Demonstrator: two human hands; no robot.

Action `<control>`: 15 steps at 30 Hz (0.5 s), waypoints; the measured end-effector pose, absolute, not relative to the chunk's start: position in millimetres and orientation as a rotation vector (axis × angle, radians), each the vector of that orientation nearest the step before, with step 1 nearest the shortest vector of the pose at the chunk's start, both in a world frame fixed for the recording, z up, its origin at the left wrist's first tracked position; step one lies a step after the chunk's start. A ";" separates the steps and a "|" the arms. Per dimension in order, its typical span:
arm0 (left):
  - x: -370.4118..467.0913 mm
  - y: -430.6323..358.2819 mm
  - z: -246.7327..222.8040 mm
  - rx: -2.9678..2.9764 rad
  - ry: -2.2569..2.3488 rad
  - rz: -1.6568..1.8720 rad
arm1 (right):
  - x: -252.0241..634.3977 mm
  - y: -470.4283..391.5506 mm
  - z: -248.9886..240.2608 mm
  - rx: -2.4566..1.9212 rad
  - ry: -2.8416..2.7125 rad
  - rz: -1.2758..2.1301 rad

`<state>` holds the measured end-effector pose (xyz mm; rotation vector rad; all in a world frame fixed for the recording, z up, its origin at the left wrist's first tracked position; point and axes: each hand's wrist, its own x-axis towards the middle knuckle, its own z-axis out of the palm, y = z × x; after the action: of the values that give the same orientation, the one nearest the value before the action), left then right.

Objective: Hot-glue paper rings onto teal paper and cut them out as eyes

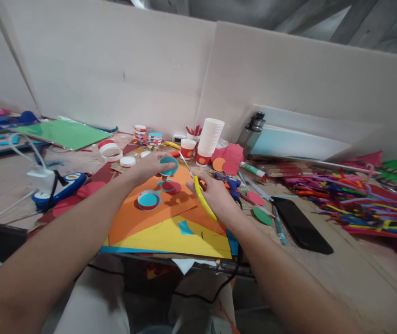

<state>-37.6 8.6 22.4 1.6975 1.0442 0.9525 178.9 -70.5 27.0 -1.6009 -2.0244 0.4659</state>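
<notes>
My left hand (150, 168) holds a small round piece with a blue face (168, 166), fingers closed round its edge. My right hand (209, 192) grips yellow-handled scissors (203, 199), their metal blades pointing up and left toward the paper cups. Below my left hand, a red and blue round piece (171, 187) is over the orange paper (129, 222). A shallow cup piece with a blue inside (149, 200) rests on that sheet. Yellow paper (170, 239) lies nearer the table edge, with a small blue scrap (185, 227) on it.
Stacked white cups (211, 134) stand behind my hands. On the right are a black phone (301, 225), a glue stick (252, 170) and a pile of colourful pipe cleaners (358, 199). A blue device (59, 190) and green sheet (62, 133) lie left.
</notes>
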 end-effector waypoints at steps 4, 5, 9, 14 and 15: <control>-40.8 15.3 15.1 1.935 1.483 0.741 | 179.6 -68.6 28.0 -1.944 -2.055 0.241; -41.0 15.7 13.9 1.945 1.525 0.672 | 179.7 -68.0 27.2 -2.008 -2.065 0.195; -40.5 14.1 12.9 1.856 1.557 0.595 | 179.6 -66.1 23.8 -2.144 -2.118 0.063; -45.1 18.9 11.5 2.050 1.766 0.557 | 177.2 -69.7 25.8 -2.202 -2.184 0.001; -47.1 21.2 10.5 2.123 1.818 0.550 | 176.6 -71.6 26.2 -2.203 -2.212 -0.005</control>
<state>-47.1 21.2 10.5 2.1227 1.8175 0.5498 176.6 -71.6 26.2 -2.2032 -2.2120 -0.0048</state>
